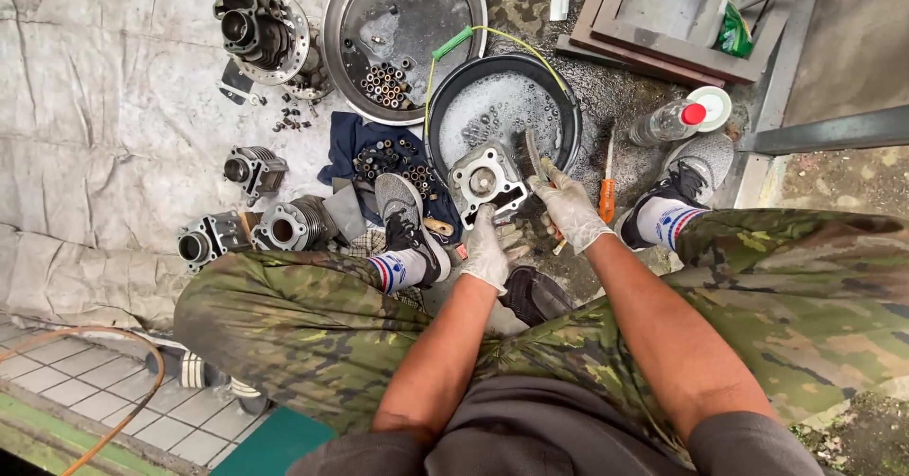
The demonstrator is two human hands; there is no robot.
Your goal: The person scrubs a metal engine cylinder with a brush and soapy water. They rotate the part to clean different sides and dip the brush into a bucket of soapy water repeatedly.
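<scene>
Gripping a square metal engine part [485, 184] from below, the gloved left hand [488, 249] is clamped on its near edge, holding it over the near rim of a black basin [568, 107]. At about two o'clock from that part, the gloved right hand [568, 209] is closed around a brush [533, 157], whose long axis runs from five o'clock up to eleven, bristles touching the part's right side. The right hand is the nearer one to the basin's wet middle (small bits lie in it). A grey shoe [402, 213] sits just beside the part at nine o'clock, an orange screwdriver [607, 192] at three, so open room lies mainly toward twelve.
</scene>
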